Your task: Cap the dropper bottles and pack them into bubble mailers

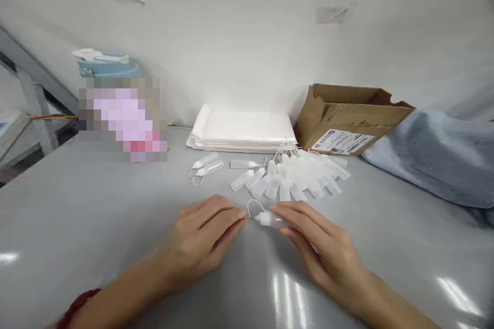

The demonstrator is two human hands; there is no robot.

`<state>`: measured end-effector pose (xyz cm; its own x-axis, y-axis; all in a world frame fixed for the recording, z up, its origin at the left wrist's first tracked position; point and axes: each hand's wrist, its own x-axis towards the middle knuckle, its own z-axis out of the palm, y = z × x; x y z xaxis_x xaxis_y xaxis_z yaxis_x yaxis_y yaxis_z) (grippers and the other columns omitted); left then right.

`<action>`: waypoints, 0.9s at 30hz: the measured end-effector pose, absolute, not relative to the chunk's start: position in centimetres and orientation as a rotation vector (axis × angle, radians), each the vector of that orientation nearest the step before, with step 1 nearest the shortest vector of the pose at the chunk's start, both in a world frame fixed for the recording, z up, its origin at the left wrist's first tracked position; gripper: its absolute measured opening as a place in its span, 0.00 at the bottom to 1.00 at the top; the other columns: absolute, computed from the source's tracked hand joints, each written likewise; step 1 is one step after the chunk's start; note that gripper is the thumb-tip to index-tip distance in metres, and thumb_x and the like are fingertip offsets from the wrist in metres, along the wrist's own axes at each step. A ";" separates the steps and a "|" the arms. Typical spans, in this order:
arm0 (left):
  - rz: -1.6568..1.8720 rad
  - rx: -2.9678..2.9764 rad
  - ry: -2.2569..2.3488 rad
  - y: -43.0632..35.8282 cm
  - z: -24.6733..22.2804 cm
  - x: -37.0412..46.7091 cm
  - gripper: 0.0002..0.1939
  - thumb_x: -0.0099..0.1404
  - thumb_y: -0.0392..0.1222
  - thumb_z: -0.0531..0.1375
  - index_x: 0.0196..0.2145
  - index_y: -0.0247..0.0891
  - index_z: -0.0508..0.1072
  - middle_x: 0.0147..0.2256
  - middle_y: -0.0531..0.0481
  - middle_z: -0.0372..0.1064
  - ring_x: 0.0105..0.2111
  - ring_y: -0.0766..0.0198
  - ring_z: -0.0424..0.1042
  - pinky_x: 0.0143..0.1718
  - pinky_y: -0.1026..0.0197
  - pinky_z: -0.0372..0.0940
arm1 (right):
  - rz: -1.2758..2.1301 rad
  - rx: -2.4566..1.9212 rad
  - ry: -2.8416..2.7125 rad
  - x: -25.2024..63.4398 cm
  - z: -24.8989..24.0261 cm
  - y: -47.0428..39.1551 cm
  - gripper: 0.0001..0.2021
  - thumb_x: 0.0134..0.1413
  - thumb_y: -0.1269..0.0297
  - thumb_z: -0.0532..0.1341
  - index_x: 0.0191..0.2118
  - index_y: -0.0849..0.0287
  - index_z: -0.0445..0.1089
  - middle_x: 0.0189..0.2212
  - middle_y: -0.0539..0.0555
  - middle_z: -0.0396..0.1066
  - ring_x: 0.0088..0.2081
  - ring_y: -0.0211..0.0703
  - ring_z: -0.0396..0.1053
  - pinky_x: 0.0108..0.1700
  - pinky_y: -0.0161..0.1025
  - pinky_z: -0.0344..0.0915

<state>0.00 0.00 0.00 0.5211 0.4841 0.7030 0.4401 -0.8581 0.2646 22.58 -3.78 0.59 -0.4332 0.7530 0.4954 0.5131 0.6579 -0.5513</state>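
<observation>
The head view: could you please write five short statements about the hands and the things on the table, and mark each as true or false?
1. The right hand holds a small bottle. True.
2. The left hand lies flat, far from this small bottle. False: its fingertips are brought together close to the bottle's tip.
3. The cardboard box stands to the right of the white stack in the picture. True.
4. The cardboard box is closed at the top. False: its top is open.
5. Two bottles lie to the left of the larger group of bottles. True.
</observation>
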 end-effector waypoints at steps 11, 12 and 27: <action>1.239 2.668 0.613 -0.3 -0.3 0.2 0.09 0.61 0.22 0.58 0.36 0.32 0.70 0.30 0.47 0.70 0.31 0.64 0.64 0.32 0.60 0.66 | 0.421 -0.943 -2.198 22.7 0.2 -4.3 0.23 0.56 0.85 0.50 0.56 0.64 0.60 0.43 0.61 0.66 0.42 0.41 0.67 0.41 0.34 0.70; 1.230 2.679 0.602 -0.3 -0.4 0.3 0.10 0.60 0.21 0.57 0.36 0.32 0.70 0.30 0.47 0.70 0.31 0.63 0.64 0.32 0.59 0.66 | 0.393 -0.934 -2.212 22.7 0.1 -4.4 0.24 0.56 0.86 0.50 0.56 0.64 0.60 0.43 0.61 0.66 0.42 0.41 0.67 0.40 0.35 0.70; 1.124 2.684 0.782 0.4 0.4 -0.5 0.08 0.62 0.27 0.60 0.39 0.35 0.70 0.33 0.49 0.70 0.37 0.61 0.63 0.40 0.55 0.62 | 0.401 -1.039 -2.061 22.3 0.0 -4.3 0.16 0.58 0.78 0.57 0.51 0.61 0.65 0.43 0.57 0.69 0.45 0.38 0.69 0.46 0.30 0.69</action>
